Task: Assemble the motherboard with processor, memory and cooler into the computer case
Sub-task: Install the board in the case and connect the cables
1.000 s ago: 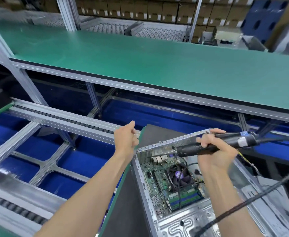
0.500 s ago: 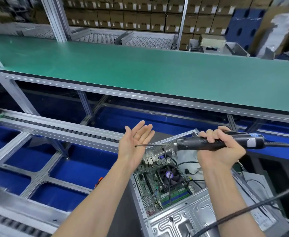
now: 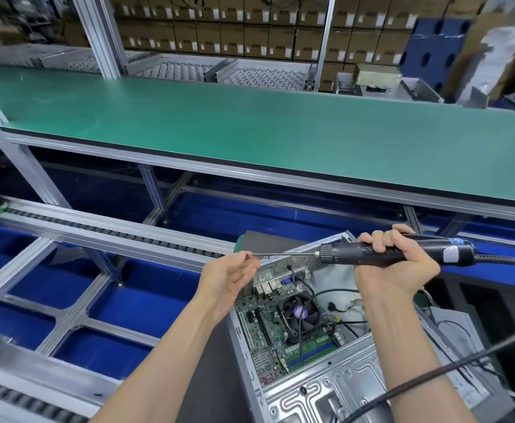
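Two benches are seen at once: a long green-topped bench (image 3: 250,126) is stretched across the upper half of the view, and below it an aluminium roller conveyor frame (image 3: 106,236) is laid over blue panels. Stacked cardboard boxes (image 3: 250,35) are ranged along the shelving at the back.

At the lower right, an open computer case (image 3: 326,389) is set on a dark mat (image 3: 210,377), its bare metal side turned up. Inside it the motherboard (image 3: 268,325) is lying flat, with the black cooler fan (image 3: 299,312) mounted near its middle and the memory sticks (image 3: 308,349) seated along the near edge, just beside the fan. Black cables are draped over the fan and board.

Above the far corner of the case, a black electric screwdriver (image 3: 396,254) is held level, pointing to the left, its cord (image 3: 433,361) trailing off to the right and down across the case. The right hand (image 3: 399,267) is wrapped around the tool's body, fingers curled firmly over the top. The long thin bit (image 3: 283,254) is run out leftward, and at its tip a small brass-coloured screw (image 3: 248,255) is seen. The left hand (image 3: 228,276) is raised palm-up just under that tip, its fingers loosely curled near the screw; whether the screw is actually pinched cannot be told.
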The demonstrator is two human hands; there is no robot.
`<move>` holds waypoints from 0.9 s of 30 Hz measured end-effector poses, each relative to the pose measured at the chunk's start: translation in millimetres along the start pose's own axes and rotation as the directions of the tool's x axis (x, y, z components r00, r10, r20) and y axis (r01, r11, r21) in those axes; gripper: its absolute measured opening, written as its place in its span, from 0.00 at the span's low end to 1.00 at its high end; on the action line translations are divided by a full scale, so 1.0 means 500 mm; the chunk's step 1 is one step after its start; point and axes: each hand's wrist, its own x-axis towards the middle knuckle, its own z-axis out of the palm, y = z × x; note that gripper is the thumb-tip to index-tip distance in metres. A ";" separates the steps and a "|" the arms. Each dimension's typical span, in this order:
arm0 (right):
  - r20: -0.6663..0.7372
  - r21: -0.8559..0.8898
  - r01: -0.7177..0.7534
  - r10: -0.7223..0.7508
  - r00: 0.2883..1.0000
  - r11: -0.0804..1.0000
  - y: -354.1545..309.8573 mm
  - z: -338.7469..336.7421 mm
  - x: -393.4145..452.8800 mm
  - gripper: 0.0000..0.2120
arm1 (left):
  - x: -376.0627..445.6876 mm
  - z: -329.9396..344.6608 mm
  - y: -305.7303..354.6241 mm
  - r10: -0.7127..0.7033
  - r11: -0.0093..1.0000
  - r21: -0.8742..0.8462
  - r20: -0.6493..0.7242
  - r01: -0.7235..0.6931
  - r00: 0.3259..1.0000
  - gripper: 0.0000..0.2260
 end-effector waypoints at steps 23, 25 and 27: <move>-0.086 0.049 0.003 0.001 0.996 0.999 0.006 -0.015 0.011 0.07 | 0.009 0.021 -0.010 0.087 0.993 0.081 0.019 -0.088 0.996 0.08; -0.089 0.041 0.004 0.000 0.996 0.999 0.006 -0.016 0.012 0.07 | 0.011 0.019 -0.013 0.101 0.990 0.100 0.019 -0.103 0.995 0.09; -0.096 0.039 0.001 0.003 0.995 0.999 0.005 -0.017 0.013 0.07 | 0.012 0.018 -0.015 0.120 0.985 0.121 0.019 -0.122 0.993 0.09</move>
